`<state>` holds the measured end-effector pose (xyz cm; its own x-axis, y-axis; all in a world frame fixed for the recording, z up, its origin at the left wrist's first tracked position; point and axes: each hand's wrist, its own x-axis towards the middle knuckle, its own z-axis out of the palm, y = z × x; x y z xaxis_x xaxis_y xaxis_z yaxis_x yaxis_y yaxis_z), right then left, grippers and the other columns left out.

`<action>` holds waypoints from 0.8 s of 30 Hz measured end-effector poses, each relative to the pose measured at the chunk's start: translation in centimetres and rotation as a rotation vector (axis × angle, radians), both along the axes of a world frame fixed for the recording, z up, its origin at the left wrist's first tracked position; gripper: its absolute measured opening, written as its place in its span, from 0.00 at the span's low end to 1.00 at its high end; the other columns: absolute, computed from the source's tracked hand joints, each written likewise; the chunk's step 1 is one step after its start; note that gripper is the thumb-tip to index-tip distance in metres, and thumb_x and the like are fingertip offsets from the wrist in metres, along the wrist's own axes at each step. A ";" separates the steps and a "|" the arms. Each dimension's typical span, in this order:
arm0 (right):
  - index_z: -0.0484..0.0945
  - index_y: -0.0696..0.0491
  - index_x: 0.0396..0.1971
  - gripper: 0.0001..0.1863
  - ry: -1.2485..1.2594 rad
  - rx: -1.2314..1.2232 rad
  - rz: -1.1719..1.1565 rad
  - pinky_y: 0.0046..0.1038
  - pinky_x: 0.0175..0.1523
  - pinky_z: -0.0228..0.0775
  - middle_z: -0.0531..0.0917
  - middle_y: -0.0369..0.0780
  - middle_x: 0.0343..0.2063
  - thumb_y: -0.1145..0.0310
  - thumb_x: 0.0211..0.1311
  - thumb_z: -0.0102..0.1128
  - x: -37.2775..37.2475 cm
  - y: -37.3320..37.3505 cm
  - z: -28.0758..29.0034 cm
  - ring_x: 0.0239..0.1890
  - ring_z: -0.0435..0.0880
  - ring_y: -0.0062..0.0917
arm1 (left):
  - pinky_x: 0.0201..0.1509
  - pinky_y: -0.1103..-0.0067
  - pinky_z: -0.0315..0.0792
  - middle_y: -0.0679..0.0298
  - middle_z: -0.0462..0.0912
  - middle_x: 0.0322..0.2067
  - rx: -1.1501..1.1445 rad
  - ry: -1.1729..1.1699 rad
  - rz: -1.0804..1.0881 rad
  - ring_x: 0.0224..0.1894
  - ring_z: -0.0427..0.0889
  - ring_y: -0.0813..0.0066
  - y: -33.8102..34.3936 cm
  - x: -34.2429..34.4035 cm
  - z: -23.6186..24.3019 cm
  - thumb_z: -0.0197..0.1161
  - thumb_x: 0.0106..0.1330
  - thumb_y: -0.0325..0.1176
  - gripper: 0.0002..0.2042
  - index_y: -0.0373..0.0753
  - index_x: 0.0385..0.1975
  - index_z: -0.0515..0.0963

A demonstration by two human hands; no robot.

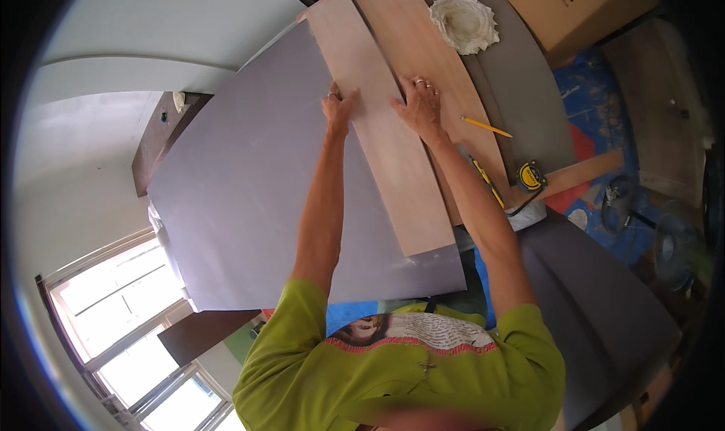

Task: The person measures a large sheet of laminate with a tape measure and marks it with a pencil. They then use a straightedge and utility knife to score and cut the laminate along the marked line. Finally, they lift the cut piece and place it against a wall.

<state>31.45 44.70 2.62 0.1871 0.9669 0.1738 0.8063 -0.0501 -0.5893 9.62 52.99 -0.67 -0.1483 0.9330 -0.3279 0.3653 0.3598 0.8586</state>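
Observation:
A pale narrow wooden plank (377, 163) lies lengthwise on a grey-lilac sheet (257, 197), overlapping a wider, pinker board (461, 121). My left hand (338, 108) rests at the plank's left edge, thumb spread onto its face and fingers bent. At the other edge, my right hand (419, 110) has its thumb by the plank and its fingers spread toward the wider board. To the right of that hand are a yellow pencil (485, 126), a yellow-and-black tool (488, 183), partly behind my forearm, and a yellow tape measure (532, 176).
A crumpled white cloth (464, 24) sits at the far end, near a cardboard box (574, 8). A short wood strip (585, 170) juts out right. Dark round equipment (668, 246) stands on the blue covering (581, 98) below. A window (128, 318) is at lower left.

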 end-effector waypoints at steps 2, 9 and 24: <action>0.81 0.47 0.58 0.30 -0.059 -0.073 -0.015 0.49 0.62 0.64 0.80 0.43 0.52 0.50 0.57 0.71 -0.6 0.3 0.3 0.58 0.76 0.41 | 0.55 0.67 0.82 0.53 0.70 0.55 -0.025 -0.021 0.037 0.54 0.80 0.60 -0.2 0.2 0.1 0.77 0.55 0.44 0.39 0.45 0.69 0.71; 0.83 0.45 0.57 0.28 0.023 -0.086 0.018 0.49 0.62 0.64 0.81 0.41 0.51 0.51 0.56 0.72 0.0 -0.2 1.3 0.58 0.76 0.39 | 0.56 0.69 0.82 0.52 0.73 0.57 -0.020 -0.017 0.043 0.53 0.82 0.64 -0.7 0.7 1.0 0.76 0.57 0.38 0.37 0.43 0.69 0.70; 0.81 0.46 0.52 0.20 -0.216 -0.177 -0.004 0.41 0.52 0.76 0.86 0.48 0.43 0.63 0.60 0.68 14.9 -10.8 2.3 0.48 0.85 0.44 | 0.53 0.68 0.81 0.46 0.83 0.51 0.016 -0.060 -0.037 0.51 0.85 0.61 -0.2 0.0 1.5 0.78 0.57 0.42 0.42 0.35 0.70 0.66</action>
<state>46.35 33.94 4.88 0.1682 0.9850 0.0384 0.9120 -0.1407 -0.3854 9.62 52.74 0.85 -0.0943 0.9428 -0.3198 0.3259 0.3328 0.8849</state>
